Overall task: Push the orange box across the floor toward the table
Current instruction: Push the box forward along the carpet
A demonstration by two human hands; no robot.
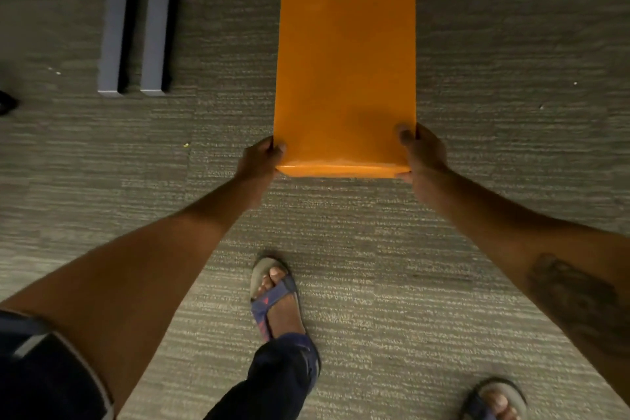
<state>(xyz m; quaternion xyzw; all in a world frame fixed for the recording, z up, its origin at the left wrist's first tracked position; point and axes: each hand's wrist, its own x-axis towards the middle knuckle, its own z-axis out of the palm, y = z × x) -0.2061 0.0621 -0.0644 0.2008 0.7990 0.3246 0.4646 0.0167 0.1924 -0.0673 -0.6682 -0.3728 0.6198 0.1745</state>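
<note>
A long orange box lies on the grey carpet, stretching away from me in the upper middle of the view. My left hand grips its near left corner, thumb on top. My right hand grips its near right corner, thumb on the top face and fingers down the side. Both arms are stretched forward. The box's far end reaches nearly to the top edge of the frame.
Two grey metal table legs stand at the upper left, to the left of the box. My sandalled feet step on the carpet behind the box. A dark object shows at the left edge.
</note>
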